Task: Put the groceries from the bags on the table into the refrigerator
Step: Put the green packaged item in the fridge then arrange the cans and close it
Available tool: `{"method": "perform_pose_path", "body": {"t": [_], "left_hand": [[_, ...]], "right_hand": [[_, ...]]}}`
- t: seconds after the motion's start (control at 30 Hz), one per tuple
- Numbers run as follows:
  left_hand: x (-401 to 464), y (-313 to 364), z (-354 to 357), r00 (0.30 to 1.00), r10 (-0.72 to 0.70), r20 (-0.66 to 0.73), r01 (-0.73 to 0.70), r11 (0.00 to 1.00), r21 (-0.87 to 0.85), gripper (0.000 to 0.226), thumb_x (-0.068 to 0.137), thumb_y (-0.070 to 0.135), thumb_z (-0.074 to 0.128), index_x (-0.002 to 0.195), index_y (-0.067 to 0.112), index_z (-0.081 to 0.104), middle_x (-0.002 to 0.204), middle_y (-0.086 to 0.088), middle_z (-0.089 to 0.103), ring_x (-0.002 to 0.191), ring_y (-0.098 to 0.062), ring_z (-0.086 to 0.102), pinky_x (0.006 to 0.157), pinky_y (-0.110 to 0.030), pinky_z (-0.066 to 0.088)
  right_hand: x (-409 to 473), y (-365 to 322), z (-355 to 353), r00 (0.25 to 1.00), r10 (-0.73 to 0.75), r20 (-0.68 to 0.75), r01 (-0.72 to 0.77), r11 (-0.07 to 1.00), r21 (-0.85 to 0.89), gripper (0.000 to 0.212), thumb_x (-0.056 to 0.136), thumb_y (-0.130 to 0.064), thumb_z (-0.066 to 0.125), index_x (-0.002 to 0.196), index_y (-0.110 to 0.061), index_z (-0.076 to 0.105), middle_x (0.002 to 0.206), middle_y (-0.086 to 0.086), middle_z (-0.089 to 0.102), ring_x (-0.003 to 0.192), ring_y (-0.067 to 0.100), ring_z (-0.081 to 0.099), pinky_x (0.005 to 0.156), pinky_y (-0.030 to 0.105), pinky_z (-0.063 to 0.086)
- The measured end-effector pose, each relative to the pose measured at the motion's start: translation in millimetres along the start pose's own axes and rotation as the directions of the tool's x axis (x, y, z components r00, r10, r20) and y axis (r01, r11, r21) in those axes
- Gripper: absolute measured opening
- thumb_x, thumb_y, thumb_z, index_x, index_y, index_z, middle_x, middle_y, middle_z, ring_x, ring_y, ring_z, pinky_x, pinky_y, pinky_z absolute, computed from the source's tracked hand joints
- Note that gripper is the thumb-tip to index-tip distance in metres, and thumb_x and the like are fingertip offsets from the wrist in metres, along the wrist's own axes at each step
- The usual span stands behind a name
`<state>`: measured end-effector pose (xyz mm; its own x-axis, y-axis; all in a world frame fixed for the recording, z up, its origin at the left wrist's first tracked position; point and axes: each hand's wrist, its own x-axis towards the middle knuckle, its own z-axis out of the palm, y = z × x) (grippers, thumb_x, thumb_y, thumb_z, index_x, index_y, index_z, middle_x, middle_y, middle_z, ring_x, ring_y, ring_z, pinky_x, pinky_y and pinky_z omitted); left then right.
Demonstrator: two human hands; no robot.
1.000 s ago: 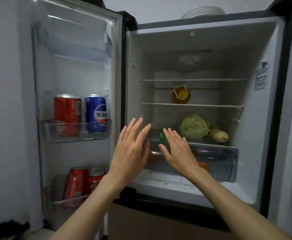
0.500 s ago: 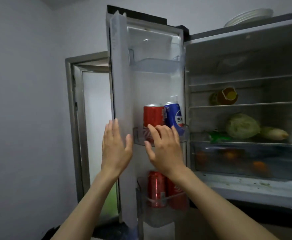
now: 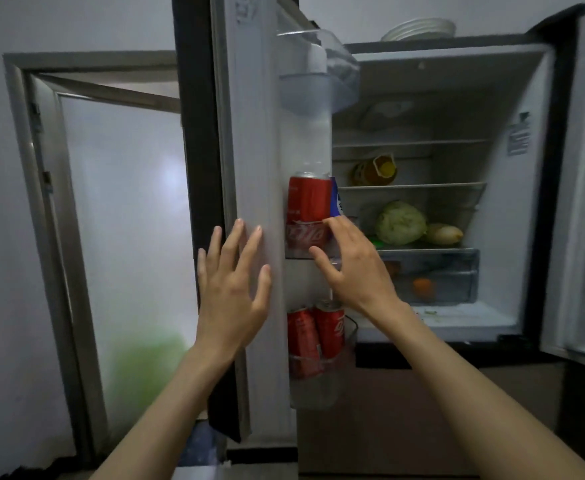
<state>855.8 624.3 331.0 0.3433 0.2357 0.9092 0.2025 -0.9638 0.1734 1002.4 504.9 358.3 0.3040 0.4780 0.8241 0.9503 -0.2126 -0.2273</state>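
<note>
In the head view both hands hold nothing, fingers spread: the left hand [image 3: 230, 299] lies near the door [image 3: 249, 168] edge and the right hand [image 3: 348, 268] by the can [image 3: 308, 202], likely to close up. Groceries sit inside the fridge [image 3: 492, 323]. Half a second ago both hands hung lower and further left.

Looking from head height, forward and slightly down, close to the open refrigerator door [image 3: 249, 168]; facing its edge just beyond the left hand [image 3: 230, 299], with the right hand [image 3: 353, 268] before the shelves.
</note>
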Motion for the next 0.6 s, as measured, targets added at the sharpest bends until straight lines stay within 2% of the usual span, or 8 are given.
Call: {"method": "perform_pose_path", "body": {"t": [0.1,0.2,0.3,0.4,0.47,0.53,0.6], "left_hand": [[5,13,8,0.983,0.183,0.032,-0.184,0.982,0.032,0.051,0.09,0.037,0.038,0.139,0.024,0.039,0.151,-0.004,0.029,0.144,-0.025,0.009,0.113,-0.058,0.009],[13,31,21,0.945,0.312,0.096,-0.316,0.948,0.028,0.051,0.09,0.038,0.037,0.138,0.024,0.04,0.151,-0.003,0.031,0.143,-0.027,0.01,0.112,-0.061,0.006],[19,55,35,0.897,0.409,0.166,-0.418,0.908,0.022,0.053,0.091,0.039,0.033,0.142,0.024,0.035,0.152,-0.002,0.03,0.144,-0.026,0.008,0.114,-0.057,0.001],[23,83,50,0.846,0.497,0.195,-0.484,0.868,-0.113,0.052,0.092,0.034,0.03,0.143,0.024,0.031,0.152,-0.002,0.03,0.144,-0.023,0.007,0.115,-0.051,-0.006],[26,101,58,0.828,0.543,0.141,-0.497,0.826,-0.267,0.049,0.093,0.025,0.032,0.141,0.02,0.036,0.149,-0.004,0.035,0.143,-0.022,0.015,0.117,-0.049,0.004],[26,113,65,0.854,0.518,0.045,-0.457,0.789,-0.412,0.046,0.093,0.017,0.036,0.138,0.012,0.041,0.145,-0.007,0.041,0.141,-0.021,0.023,0.116,-0.042,0.02],[22,112,78,0.89,0.455,-0.036,-0.425,0.798,-0.426,0.045,0.092,0.014,0.037,0.137,0.01,0.043,0.143,-0.008,0.043,0.14,-0.019,0.025,0.114,-0.04,0.026]], "right_hand": [[-4,17,-24,0.992,0.124,0.01,-0.124,0.992,0.033,0.054,0.093,-0.047,0.043,0.139,-0.018,0.038,0.144,0.003,0.042,0.135,0.019,0.035,0.11,0.045,0.032],[-12,27,-49,0.956,0.291,-0.029,-0.282,0.944,0.171,0.05,0.097,-0.038,0.042,0.142,-0.017,0.036,0.148,0.004,0.037,0.137,0.019,0.032,0.112,0.041,0.03],[-23,33,-64,0.931,0.346,-0.116,-0.314,0.922,0.225,0.046,0.099,-0.033,0.038,0.143,-0.018,0.035,0.148,0.002,0.038,0.135,0.016,0.034,0.111,0.035,0.031],[-37,43,-70,0.918,0.368,-0.15,-0.327,0.914,0.241,0.044,0.1,-0.027,0.038,0.142,-0.018,0.035,0.146,0.001,0.04,0.134,0.015,0.037,0.11,0.034,0.033],[-46,53,-71,0.907,0.384,-0.173,-0.333,0.906,0.262,0.043,0.099,-0.024,0.04,0.141,-0.019,0.036,0.143,0.001,0.043,0.131,0.014,0.041,0.109,0.039,0.037],[-55,64,-73,0.889,0.409,-0.204,-0.352,0.898,0.266,0.042,0.098,-0.024,0.042,0.14,-0.021,0.037,0.141,0.0,0.046,0.128,0.012,0.043,0.107,0.04,0.039],[-62,76,-75,0.887,0.399,-0.231,-0.343,0.906,0.247,0.043,0.098,-0.026,0.044,0.14,-0.023,0.037,0.142,-0.002,0.044,0.128,0.011,0.042,0.107,0.04,0.04]]}}
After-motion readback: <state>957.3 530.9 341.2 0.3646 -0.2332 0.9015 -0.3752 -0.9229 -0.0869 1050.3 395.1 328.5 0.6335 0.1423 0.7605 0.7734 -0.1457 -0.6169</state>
